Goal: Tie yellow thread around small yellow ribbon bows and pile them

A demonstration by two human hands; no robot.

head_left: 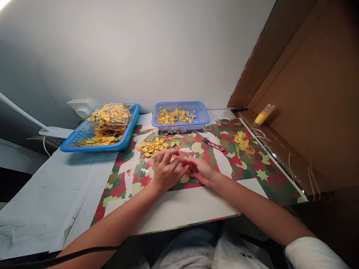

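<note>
Far left: a blue tray (127,140) sits at the back of the table (42,198), loaded with clear bags of yellow bows (110,116) and loose yellow strips along its near edge. A white socket (80,106) is on the wall just behind it.

Centre left: a loose pile of bows (155,145) lies on the patterned mat (252,175), between the tray and the hands.

Centre: the left hand (165,172) rests on the mat, fingers curled inward, thumb and forefinger tips pressed together against those of the right hand (200,172). Both hands meet at one point just before the pile. Something small appears to be pinched there, but it is too hidden by the fingertips to identify, so whether either hand is clamped on an item cannot be told.

Centre back: a blue basket (181,121) holds more bows; small silver bells (168,132) line its near foot.

Right of centre: red-handled snips (213,144) lie on the mat, apart from the hands. Further right, a tangle of yellow cord (244,145).

Far right: a yellow bottle (263,114) leans against the cardboard wall (308,112).
</note>
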